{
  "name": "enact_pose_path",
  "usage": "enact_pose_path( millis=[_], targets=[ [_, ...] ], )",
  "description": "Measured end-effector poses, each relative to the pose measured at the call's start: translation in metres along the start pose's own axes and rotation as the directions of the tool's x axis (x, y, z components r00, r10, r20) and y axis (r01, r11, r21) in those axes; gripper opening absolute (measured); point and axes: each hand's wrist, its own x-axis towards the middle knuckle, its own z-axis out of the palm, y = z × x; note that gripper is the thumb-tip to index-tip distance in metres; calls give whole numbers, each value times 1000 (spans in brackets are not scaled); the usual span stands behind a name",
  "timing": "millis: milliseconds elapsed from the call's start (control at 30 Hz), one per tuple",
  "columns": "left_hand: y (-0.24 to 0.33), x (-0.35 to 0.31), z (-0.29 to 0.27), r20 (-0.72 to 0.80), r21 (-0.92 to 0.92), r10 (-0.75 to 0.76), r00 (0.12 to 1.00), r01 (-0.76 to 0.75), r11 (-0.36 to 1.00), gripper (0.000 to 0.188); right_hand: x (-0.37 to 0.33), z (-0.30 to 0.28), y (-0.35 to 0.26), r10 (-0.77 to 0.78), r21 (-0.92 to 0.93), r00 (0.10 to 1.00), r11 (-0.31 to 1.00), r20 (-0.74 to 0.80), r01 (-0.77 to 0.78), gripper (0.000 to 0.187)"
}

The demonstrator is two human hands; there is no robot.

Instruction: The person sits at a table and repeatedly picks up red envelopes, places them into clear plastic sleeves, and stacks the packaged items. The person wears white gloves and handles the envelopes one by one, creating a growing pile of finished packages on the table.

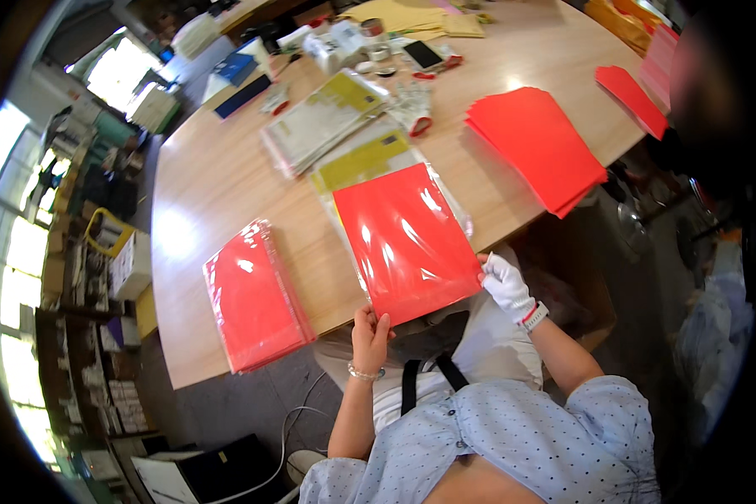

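Table point(189, 269) lies beyond the fingers of left hand point(370, 338) and right hand point(506, 283), pinched on a sleeve point(407, 244) that uneven pull might crease.

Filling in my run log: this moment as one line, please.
left hand: bare, holding red sheet; right hand: gloved, holding same sheet; table: wrapped red stack left, fanned red stack right

On the counter point(197, 189) we log: packet stack point(254, 302) left of the single packet point(407, 244), sheet stack point(538, 147) right, sleeves point(323, 122) behind, partly under it; phone point(423, 55) farther back.
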Motion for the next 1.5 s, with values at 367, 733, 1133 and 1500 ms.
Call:
enact_pose_path(
  millis=[367, 733, 1133, 1500],
  targets=[
    [-38, -67, -343, -422, 721, 357, 833, 70, 689, 45, 27, 296, -13, -147, -379, 720, 770, 678, 513, 29],
    [10, 21, -218, -288, 954, 103, 952, 276, 119, 57, 34, 278, -6, -106, -346, 679, 798, 726, 494, 27],
    [6, 23, -221, -104, 994, 489, 866, 78, 72, 66, 37, -121, -112, -529, -962, 805, -105, 269, 252, 41],
    [46, 89, -10, 364, 651, 430, 826, -555, 517, 52, 42, -163, -142, -529, -944, 799, -14, 287, 330, 15]
  ],
)
